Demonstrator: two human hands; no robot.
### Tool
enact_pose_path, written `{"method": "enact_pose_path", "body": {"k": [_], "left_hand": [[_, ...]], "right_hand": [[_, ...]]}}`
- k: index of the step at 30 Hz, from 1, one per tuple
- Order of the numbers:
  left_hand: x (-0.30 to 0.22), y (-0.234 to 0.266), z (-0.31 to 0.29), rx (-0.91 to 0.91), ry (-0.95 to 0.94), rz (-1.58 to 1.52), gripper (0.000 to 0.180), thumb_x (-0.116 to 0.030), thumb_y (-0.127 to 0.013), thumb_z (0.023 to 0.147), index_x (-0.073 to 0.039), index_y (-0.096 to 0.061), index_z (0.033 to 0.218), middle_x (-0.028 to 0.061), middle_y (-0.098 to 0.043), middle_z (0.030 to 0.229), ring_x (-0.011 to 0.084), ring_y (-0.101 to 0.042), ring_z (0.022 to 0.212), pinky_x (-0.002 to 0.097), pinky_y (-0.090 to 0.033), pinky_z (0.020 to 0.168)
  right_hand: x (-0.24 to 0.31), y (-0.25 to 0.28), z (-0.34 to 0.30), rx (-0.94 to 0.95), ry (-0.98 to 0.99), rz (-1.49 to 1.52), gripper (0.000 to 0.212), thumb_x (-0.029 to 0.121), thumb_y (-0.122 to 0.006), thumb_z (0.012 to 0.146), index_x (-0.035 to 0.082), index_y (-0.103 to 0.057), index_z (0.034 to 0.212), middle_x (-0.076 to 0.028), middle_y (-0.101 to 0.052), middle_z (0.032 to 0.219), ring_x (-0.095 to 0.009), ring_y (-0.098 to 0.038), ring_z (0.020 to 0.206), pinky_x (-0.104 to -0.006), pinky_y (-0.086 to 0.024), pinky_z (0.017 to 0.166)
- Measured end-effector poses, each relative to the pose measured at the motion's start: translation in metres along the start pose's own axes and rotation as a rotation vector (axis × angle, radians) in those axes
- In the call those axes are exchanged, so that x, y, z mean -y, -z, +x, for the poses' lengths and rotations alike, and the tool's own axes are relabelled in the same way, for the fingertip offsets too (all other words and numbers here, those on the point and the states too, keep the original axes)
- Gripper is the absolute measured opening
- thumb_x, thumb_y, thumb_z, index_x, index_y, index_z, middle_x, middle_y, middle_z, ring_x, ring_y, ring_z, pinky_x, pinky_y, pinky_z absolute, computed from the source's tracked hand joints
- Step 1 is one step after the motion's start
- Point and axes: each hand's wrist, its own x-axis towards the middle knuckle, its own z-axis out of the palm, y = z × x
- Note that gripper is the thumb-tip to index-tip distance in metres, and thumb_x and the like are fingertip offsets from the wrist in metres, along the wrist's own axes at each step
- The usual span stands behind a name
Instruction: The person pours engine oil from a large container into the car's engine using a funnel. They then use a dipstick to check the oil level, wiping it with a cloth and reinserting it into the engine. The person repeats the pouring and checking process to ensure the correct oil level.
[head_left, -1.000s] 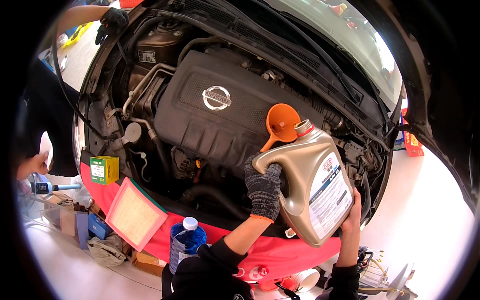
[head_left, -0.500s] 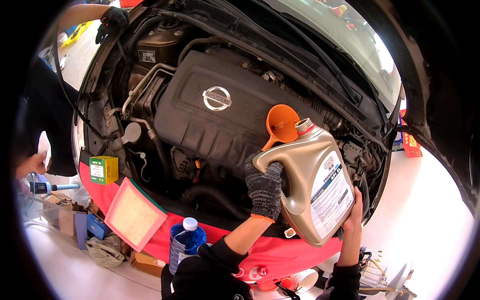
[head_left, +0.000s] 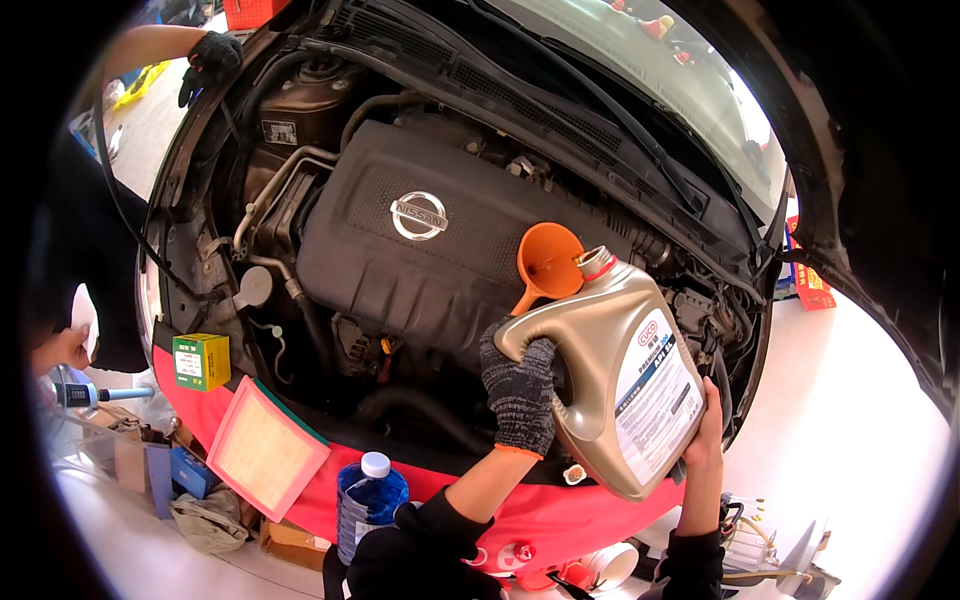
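Note:
A gold motor oil jug [head_left: 590,350] with a white label is tilted, its uncapped mouth at the right rim of an orange funnel [head_left: 549,250]. A darker amber patch shows in the funnel bowl. My left hand [head_left: 518,392], in a dark grey knit glove, is wrapped round the jug's handle. My bare right hand [head_left: 709,428] supports the jug's lower right side. The funnel's stem passes behind the jug and my glove, so its lower end is hidden. Beneath lies the engine with its black cover [head_left: 385,215].
A red fender cover [head_left: 430,505] drapes the car's front. On it rest a pink-framed air filter [head_left: 265,450], a green-yellow box [head_left: 202,362] and a blue fluid bottle [head_left: 372,500]. At left stands another person, one gloved hand [head_left: 212,62] on the car's edge. The raised hood [head_left: 860,200] hangs at right.
The jug's mouth now sits close against the funnel rim, and a darker patch has appeared in the funnel. The whole view has shifted slightly. Both hands keep their hold.

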Motion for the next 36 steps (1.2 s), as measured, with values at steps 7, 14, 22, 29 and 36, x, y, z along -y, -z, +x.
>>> {"method": "enact_pose_path", "body": {"k": [7, 14, 22, 29, 36], "left_hand": [[0.007, 0.003, 0.002, 0.003, -0.100, 0.069, 0.030, 0.001, -0.064, 0.079, -0.003, -0.052, 0.107, 0.0033, -0.057, 0.090, 0.0078, -0.056, 0.071, 0.0213, -0.049, 0.061], [-0.008, -0.002, -0.006, 0.011, 0.005, 0.004, 0.033, 0.001, -0.065, 0.079, -0.003, -0.052, 0.110, 0.0037, -0.058, 0.093, 0.0079, -0.056, 0.071, 0.0206, -0.049, 0.060], [-0.004, -0.002, -0.005, 0.025, -0.018, 0.018, 0.035, 0.000, -0.065, 0.079, -0.004, -0.051, 0.112, 0.0046, -0.058, 0.093, 0.0081, -0.056, 0.072, 0.0208, -0.049, 0.059], [-0.008, -0.003, -0.009, 0.026, 0.031, -0.002, 0.035, 0.000, -0.065, 0.079, -0.005, -0.051, 0.111, 0.0040, -0.057, 0.093, 0.0084, -0.056, 0.071, 0.0214, -0.049, 0.058], [-0.007, -0.002, -0.010, 0.022, 0.032, -0.002, 0.035, -0.001, -0.065, 0.079, -0.005, -0.051, 0.111, 0.0038, -0.057, 0.092, 0.0084, -0.056, 0.070, 0.0217, -0.049, 0.057]], "right_hand": [[-0.001, 0.008, 0.005, -0.029, 0.002, 0.012, 0.054, 0.045, -0.047, 0.092, 0.000, -0.058, 0.120, -0.014, -0.066, 0.112, -0.027, -0.066, 0.096, -0.0384, -0.053, 0.088], [0.001, 0.005, 0.000, -0.016, -0.001, -0.003, 0.054, 0.045, -0.047, 0.092, 0.000, -0.058, 0.120, -0.015, -0.065, 0.112, -0.026, -0.065, 0.097, -0.0376, -0.052, 0.088], [0.000, 0.008, 0.000, -0.015, -0.006, 0.004, 0.057, 0.046, -0.047, 0.092, -0.001, -0.057, 0.121, -0.016, -0.066, 0.111, -0.027, -0.066, 0.096, -0.0387, -0.053, 0.088], [0.000, 0.003, -0.007, -0.030, -0.003, -0.006, 0.056, 0.047, -0.048, 0.092, -0.001, -0.058, 0.120, -0.015, -0.066, 0.110, -0.026, -0.066, 0.094, -0.0376, -0.054, 0.085], [0.001, 0.008, -0.004, -0.045, 0.004, -0.009, 0.056, 0.047, -0.048, 0.091, -0.001, -0.058, 0.120, -0.015, -0.066, 0.111, -0.026, -0.066, 0.094, -0.0376, -0.054, 0.085]]}}
